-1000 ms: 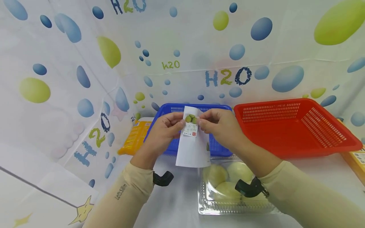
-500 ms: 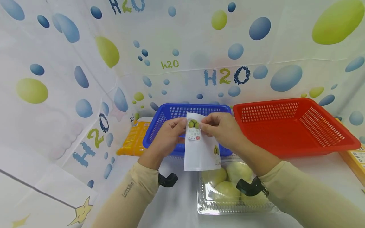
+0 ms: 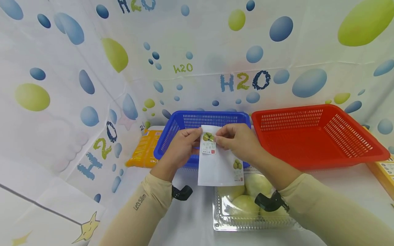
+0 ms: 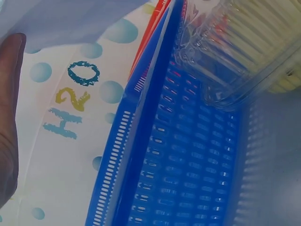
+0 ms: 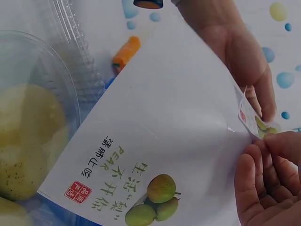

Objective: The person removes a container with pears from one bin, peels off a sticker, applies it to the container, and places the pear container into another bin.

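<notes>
Both hands hold up a white sticker sheet over the front of the blue basket. My left hand pinches its upper left edge. With thumb and forefinger, my right hand pinches the edge of a pear label near the sheet's top. In the right wrist view this label stands partly away from the sheet at the fingertips. A second printed pear label lies flat at the lower right of the sheet. Below is a clear plastic box with several pale yellow pears.
Behind the sheet stands a blue basket; a red basket is to its right. An orange packet lies at the left. At the far right is a yellow-edged box. A patterned cloth hangs behind.
The sheet has shifted a little right and down and turned flatter to the camera, bringing its lower right label into view. My left hand has moved right and up its edge.
</notes>
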